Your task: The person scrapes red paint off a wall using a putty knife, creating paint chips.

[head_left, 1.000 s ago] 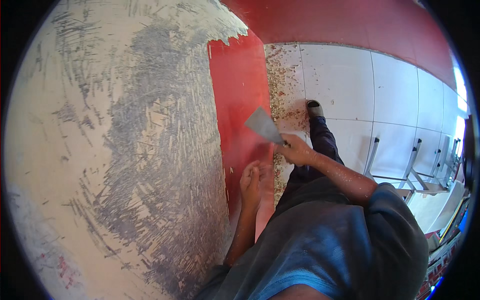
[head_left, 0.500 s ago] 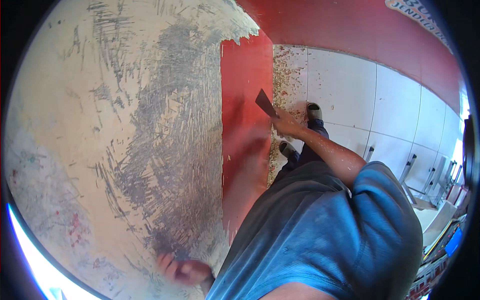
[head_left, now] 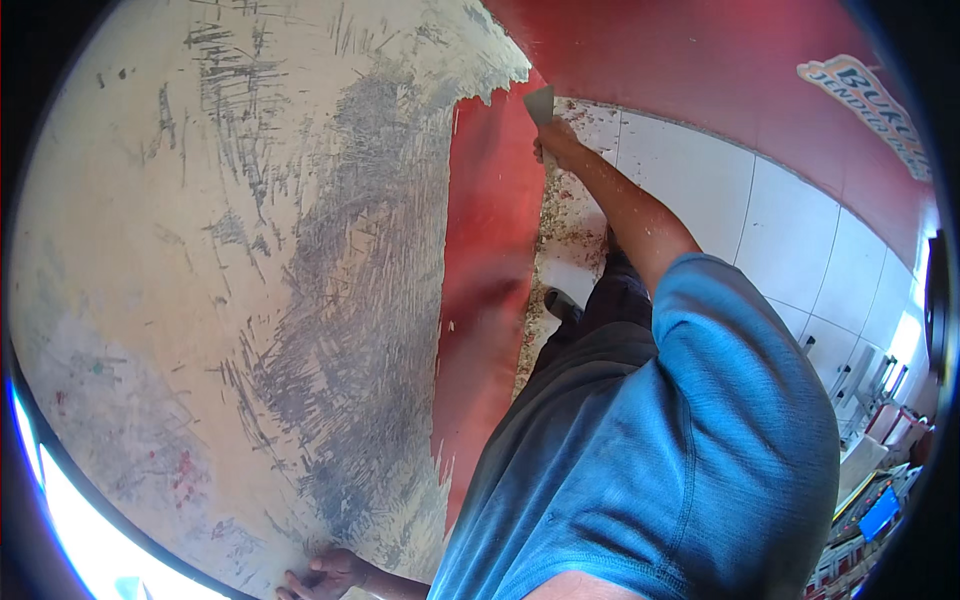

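One flat metal scraper with a pale trapezoid blade is in use, and it sits at the far end of the reach, near the top of the view. Its blade points up and away from the grip, with the long axis running roughly along the line of the extended forearm. The blade edge lies at the boundary where the scraped whitish-grey wall surface meets the remaining strip of red paint, just below the ragged upper edge of that strip.

The right hand is closed fully around the scraper's handle; the handle itself is hidden inside the fist. This hand is the nearer one to the tool by far. The left hand is well apart, low at the bottom of the view, with its fingers spread flat against the bared wall surface and nothing held in it.

Count: one scraper, two hands, one vertical red strip left between the bared area and the floor. Loose paint flakes and dust lie scattered on the white floor tiles just beside the strip's base. One dark shoe shows on those tiles. A blue short-sleeved shirt fills the lower right.
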Motion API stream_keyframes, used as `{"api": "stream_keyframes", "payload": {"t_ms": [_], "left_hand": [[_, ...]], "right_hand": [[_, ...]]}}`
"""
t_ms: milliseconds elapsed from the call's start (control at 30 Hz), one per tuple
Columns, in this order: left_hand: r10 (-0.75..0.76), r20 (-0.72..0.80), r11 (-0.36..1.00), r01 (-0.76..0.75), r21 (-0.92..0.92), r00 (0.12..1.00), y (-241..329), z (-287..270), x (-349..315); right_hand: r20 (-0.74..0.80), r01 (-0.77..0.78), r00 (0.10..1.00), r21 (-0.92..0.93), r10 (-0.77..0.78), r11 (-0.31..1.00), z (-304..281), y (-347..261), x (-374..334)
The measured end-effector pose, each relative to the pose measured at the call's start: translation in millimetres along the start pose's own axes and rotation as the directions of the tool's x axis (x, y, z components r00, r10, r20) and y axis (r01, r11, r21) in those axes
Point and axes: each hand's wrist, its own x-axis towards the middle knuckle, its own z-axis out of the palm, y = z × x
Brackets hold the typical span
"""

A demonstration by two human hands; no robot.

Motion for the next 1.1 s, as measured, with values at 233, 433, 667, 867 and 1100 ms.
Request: {"api": "stream_keyframes", "payload": {"t_ms": [233,433,667,867,1100], "left_hand": [[0.097,-0.008,0.964,-0.092,0.249,0.995,4.7,18.2,9.9],[0.181,-0.035,0.883,-0.146,0.447,0.983,-5.1,-5.8,3.0],[0.272,-0.005,0.741,-0.206,0.639,0.962,-13.1,-36.5,-8.1],[0.233,-0.215,0.95,-0.174,0.259,0.949,-22.6,-41.6,-24.6],[0.473,-0.484,0.86,-0.506,0.072,0.736,-59.9,-57.0,-35.6]], "right_hand": [[-0.063,0.151,0.985,-0.108,-0.159,0.983,27.3,-14.0,-11.5],[0.019,0.206,0.978,-0.203,-0.206,0.957,38.8,1.1,-48.2],[0.172,0.256,0.964,-0.382,-0.203,0.888,40.6,54.2,-108.4],[0.242,0.239,0.957,-0.344,-0.16,0.908,74.8,153.9,-228.6],[0.416,0.193,0.909,-0.466,0.021,0.864,91.5,232.3,-362.4]]}}
